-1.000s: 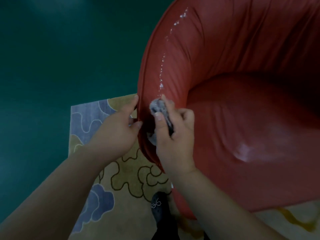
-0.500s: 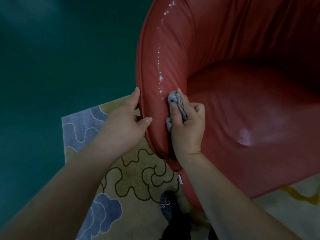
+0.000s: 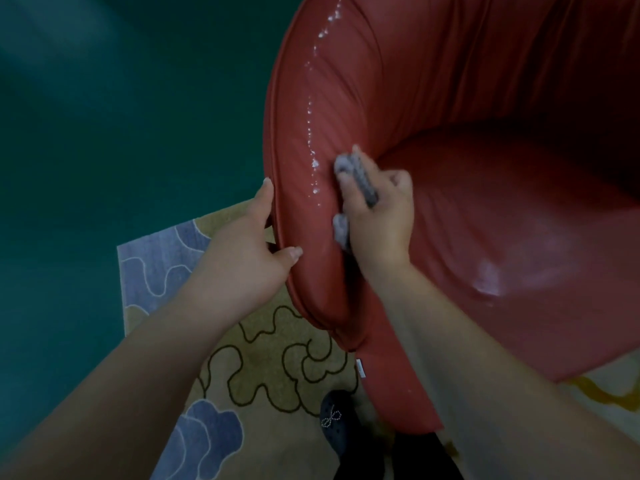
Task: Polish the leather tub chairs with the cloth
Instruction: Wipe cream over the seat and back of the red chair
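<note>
A red leather tub chair (image 3: 485,209) fills the right of the head view, its left armrest rim running from top centre down to the lower middle. A line of white polish drops (image 3: 313,126) runs down the inner side of that armrest. My right hand (image 3: 377,213) grips a bunched grey cloth (image 3: 356,171) and presses it against the inner armrest beside the lowest drops. My left hand (image 3: 249,251) clasps the armrest's outer edge, thumb on the top of the rim and fingers behind it.
A beige rug (image 3: 263,358) with blue cloud shapes and dark outlines lies under the chair. Dark green floor (image 3: 104,133) spreads to the left. My dark shoe (image 3: 339,424) stands by the chair's front base. A pale shiny patch (image 3: 488,278) marks the seat cushion.
My right hand has slid the cloth up along the inner armrest toward the polish drops. My left hand has kept its hold on the rim, and the view has shifted slightly.
</note>
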`<state>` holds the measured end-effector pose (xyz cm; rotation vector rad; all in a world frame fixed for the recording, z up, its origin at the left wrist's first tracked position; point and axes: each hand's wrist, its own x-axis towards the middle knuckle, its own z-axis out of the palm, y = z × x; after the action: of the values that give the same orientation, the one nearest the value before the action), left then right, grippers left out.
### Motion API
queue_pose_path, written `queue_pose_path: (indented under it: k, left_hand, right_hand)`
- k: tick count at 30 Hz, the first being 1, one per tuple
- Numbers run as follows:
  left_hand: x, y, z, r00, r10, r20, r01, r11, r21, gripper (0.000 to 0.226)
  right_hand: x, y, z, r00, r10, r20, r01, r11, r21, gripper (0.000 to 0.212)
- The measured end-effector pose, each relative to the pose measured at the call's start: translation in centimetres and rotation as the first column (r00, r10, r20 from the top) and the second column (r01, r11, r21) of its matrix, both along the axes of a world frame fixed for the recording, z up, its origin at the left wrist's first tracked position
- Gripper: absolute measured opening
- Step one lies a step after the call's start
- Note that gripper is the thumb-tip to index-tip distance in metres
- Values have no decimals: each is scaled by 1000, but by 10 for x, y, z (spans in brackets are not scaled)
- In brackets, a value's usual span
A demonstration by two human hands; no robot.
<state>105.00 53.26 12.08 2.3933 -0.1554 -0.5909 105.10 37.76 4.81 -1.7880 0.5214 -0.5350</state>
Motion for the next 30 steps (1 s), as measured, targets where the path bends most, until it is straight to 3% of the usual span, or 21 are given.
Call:
queue_pose_path:
  k: [2, 4, 6, 8, 13, 19, 23, 30]
  left_hand:
    - [1, 0, -1, 1000, 2, -21, -3, 999, -38, 94]
    - [3, 0, -3, 998, 19, -56, -24, 995, -92, 93]
    - [6, 0, -5, 999, 24, -27, -26, 996, -80, 91]
    - [10, -1, -4, 1000, 19, 16, -19, 999, -34, 92]
    - [18, -1, -2, 996, 23, -82, -33, 990, -133, 106]
    - [26, -6, 1, 993, 46, -109, -58, 993, -108, 115]
    - [25, -10, -2, 993, 69, -96, -76, 995, -70, 116]
    - [24, -13, -2, 996, 59, -70, -60, 998, -15, 116]
  right_hand:
    - [20, -12, 5, 999, -27, -30, 29, 997, 73, 38]
    - [17, -9, 11, 998, 43, 44, -45, 998, 37, 38]
    - [-4, 5, 15, 965, 218, 143, -200, 972, -127, 40]
    - [-18, 15, 15, 914, 380, 141, -318, 888, -333, 40]
    - [32, 1, 19, 935, 343, 93, -261, 838, -479, 37]
    - [100, -20, 25, 934, 356, 28, -290, 801, -523, 36]
    - [126, -26, 28, 952, 305, 17, -259, 837, -482, 37]
    - [71, -18, 19, 908, 418, 36, -382, 860, -338, 37]
